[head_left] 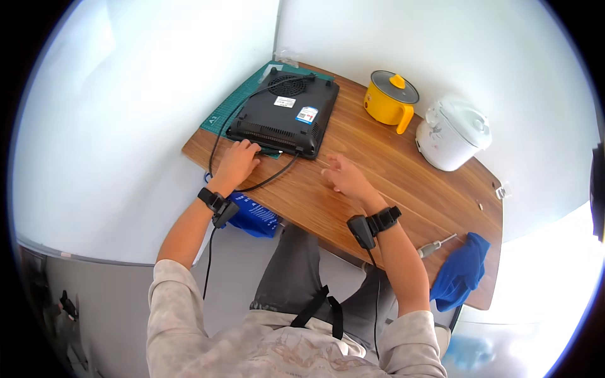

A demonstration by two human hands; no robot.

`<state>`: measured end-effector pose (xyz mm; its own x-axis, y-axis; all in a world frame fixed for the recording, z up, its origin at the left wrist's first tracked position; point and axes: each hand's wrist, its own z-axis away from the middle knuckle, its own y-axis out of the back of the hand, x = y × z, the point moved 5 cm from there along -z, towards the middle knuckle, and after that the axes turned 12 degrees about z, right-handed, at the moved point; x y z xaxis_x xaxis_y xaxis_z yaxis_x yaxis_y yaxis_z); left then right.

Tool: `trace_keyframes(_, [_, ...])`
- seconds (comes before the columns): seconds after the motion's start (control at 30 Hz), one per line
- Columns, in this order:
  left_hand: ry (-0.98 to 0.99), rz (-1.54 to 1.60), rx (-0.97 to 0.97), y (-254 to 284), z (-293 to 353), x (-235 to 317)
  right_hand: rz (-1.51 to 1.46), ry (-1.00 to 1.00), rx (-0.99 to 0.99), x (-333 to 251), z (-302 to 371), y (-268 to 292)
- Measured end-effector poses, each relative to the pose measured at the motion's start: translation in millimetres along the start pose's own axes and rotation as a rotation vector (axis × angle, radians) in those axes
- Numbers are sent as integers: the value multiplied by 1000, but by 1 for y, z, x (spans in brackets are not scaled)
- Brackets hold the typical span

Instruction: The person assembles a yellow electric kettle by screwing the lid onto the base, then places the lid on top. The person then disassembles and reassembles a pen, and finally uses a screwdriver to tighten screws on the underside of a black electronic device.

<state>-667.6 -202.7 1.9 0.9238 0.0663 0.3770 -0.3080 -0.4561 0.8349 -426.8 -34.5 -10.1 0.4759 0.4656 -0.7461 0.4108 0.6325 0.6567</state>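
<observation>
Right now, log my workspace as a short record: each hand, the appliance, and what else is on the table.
left hand: at the near edge of the black appliance; grip unclear
right hand: over the wooden tabletop, nothing visible in it
appliance position: vented underside up, on a green mat
farther back: yellow pot, lid on; white rice cooker to its right
near right: screwdriver beside a blue cloth

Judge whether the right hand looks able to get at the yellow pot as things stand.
Probably yes: the right hand looks empty, and only wooden tabletop shows between it and the yellow pot.
</observation>
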Motion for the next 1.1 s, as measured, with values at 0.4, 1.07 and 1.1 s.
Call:
trace_keyframes(0.4, [45,-62,-20,-49,-11,157,17,-23,-2,103,214,121])
trace_keyframes(1.07, [-434,623,-215,-437,-288,531,-192,-382,346,453,147,419])
trace_keyframes(1.1, [-402,660,-233,-454,-302,527,-213,-366,349,468,133,426])
